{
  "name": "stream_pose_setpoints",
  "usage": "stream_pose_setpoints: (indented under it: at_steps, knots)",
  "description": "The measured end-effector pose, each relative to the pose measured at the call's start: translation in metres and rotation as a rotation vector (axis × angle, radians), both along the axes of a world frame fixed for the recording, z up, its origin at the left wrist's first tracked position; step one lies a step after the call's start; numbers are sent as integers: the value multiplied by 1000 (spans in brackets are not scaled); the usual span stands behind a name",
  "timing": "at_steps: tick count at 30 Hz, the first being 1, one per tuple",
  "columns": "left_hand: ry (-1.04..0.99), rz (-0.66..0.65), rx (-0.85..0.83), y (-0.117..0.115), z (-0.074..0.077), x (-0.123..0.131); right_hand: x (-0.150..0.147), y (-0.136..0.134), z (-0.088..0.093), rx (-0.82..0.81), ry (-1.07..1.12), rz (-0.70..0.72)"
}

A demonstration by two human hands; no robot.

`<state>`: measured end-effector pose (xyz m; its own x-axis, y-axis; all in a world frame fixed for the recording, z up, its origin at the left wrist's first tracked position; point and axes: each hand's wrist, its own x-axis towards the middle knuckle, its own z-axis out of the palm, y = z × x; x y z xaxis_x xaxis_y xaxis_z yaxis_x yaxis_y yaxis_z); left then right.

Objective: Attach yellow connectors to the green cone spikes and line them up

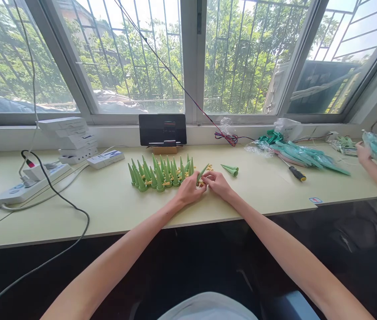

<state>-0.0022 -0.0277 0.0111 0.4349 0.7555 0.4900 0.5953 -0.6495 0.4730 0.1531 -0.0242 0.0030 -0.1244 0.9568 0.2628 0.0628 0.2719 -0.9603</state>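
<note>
My left hand (191, 190) is closed around a green cone (203, 170), which leans with its tip up and to the right. Close against it, my right hand (219, 184) has its fingers pinched together at the cone's lower end; whatever they grip is too small to make out. Just left of my hands stand several green cones (160, 181) in rows, points upward, with small yellow pieces (167, 183) between them. More yellow bits lie behind my fingers, partly hidden. To the right, a couple of loose green cones (231, 170) lie on their sides.
A dark tablet (162, 130) leans by the window. On the left are a power strip (30, 184), stacked white boxes (73, 138) and a black cable (71, 203). Rightward lie a screwdriver (296, 173) and teal bags (311, 156). Another person's hand (364, 153) holds a plastic-wrapped packet.
</note>
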Motion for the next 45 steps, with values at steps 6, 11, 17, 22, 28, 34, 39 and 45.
stream_pose_setpoints:
  at_steps: [6,11,17,22,28,34,39,45]
  knots:
    - [-5,27,5,0,-1,0,1,-2,0,5,-26,21]
    - [-4,48,-1,0,0,0,2,-2,-2,46,-98,10]
    - [-4,34,-7,-1,0,0,2,-3,0,127,-181,-29]
    - [3,26,-16,0,0,-1,2,-1,-1,192,-205,-38]
    - [-4,11,-29,-1,1,-1,2,-1,-1,239,-222,-53]
    - [-21,13,-14,-1,1,-1,2,-3,3,206,-226,-34]
    - [-23,7,-10,0,0,-1,3,-2,2,152,-230,-29]
    - [-24,-14,-15,-2,1,-1,3,0,0,73,-189,27]
